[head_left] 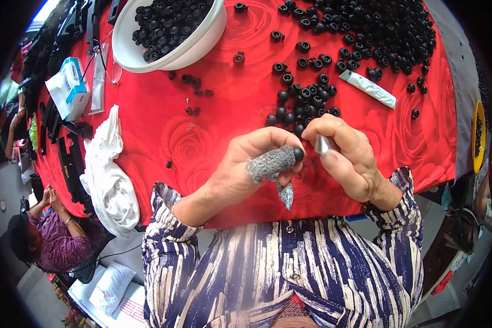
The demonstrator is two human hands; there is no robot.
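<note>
My left hand (pixel 251 158) is closed, pinching a small black round part (pixel 298 154) at its fingertips. Thick grey speckled wrapping (pixel 273 163) covers one of its fingers, and shiny silver wrapping (pixel 285 195) covers another. Just to the right, my right hand (pixel 347 158) is curled with thumb and forefinger around a small shiny metal piece (pixel 322 145), perhaps a blade; its exact kind is unclear. A short gap separates it from the black part. Beyond both hands lies a cluster of similar black parts (pixel 306 101) on the red rose-patterned cloth (pixel 186 145).
A white bowl (pixel 210 38) of black parts stands at the far left; a large heap (pixel 388 33) spreads far right. A silvery packet (pixel 368 88), white cloth (pixel 106 175), and blue-white box (pixel 70 87) lie around. Another person (pixel 60 235) sits at the left.
</note>
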